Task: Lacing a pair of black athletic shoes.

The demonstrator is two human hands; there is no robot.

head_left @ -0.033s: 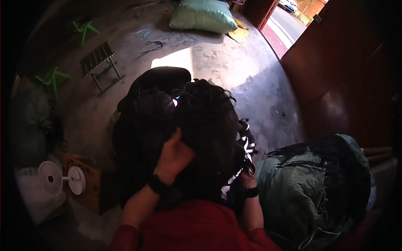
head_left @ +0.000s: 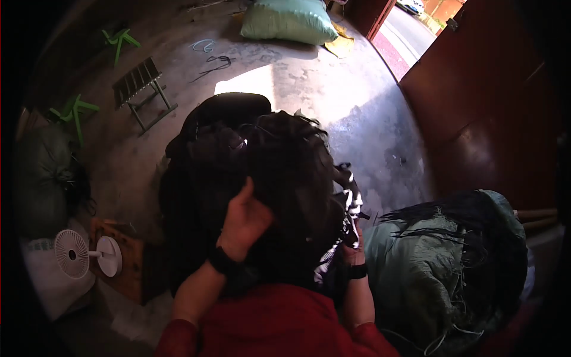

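A large tangled bundle of thin black strips or straps (head_left: pixel 291 178) fills the space over my lap, its exact kind lost in shadow. My left hand (head_left: pixel 245 219) is at its left side, thumb pointing up and fingers curled into the dark bundle, partly hidden. Along the right edge my right hand (head_left: pixel 355 247) grips the strips; sunlit ones cover most of its fingers. Behind and left of the bundle is another black, rounded mass (head_left: pixel 232 107), too dark to make out.
Right of me stands a green woven sack (head_left: pixel 404 256) topped with black strips. At left are a white fan (head_left: pixel 72 254) by a wooden box (head_left: pixel 140 262), a folding stool (head_left: pixel 138 80) and green stools (head_left: pixel 74 111). A stuffed pale green sack (head_left: pixel 288 22) lies ahead, near an open reddish-brown door (head_left: pixel 476 119).
The upper right of the bundle has shifted slightly left and down. More of my right hand's fingers show beside the bright strips. My left hand has barely moved.
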